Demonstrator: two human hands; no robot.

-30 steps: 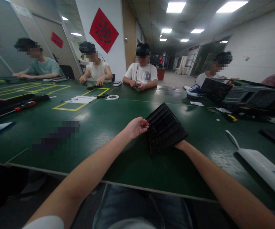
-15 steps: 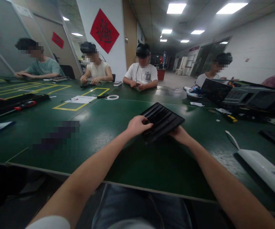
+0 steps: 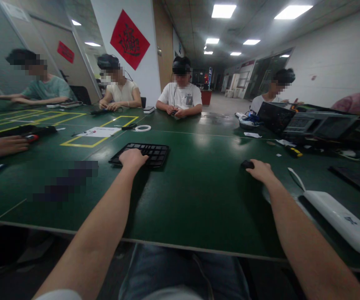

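On the green table lies a black compartment tray (image 3: 159, 156), flat and left of centre, with rows of square cells. My left hand (image 3: 132, 158) is closed over its near middle, thumb toward the right and fingertips hidden among the cells. Well to the right, my right hand (image 3: 261, 170) pinches a small black object (image 3: 247, 164) low over or against the table. The object's kind is not clear from here.
A white pouch-like device (image 3: 338, 216) with a strap lies at right. Behind it stands an opened computer case (image 3: 317, 125). A tape roll (image 3: 142, 128) and white paper (image 3: 100, 131) lie farther back. Another person's hand (image 3: 8, 146) is at left; other people sit around.
The tray has gone from being held tilted in both hands to lying flat farther left, under my left hand. My right hand has left it and moved right with a small black object.
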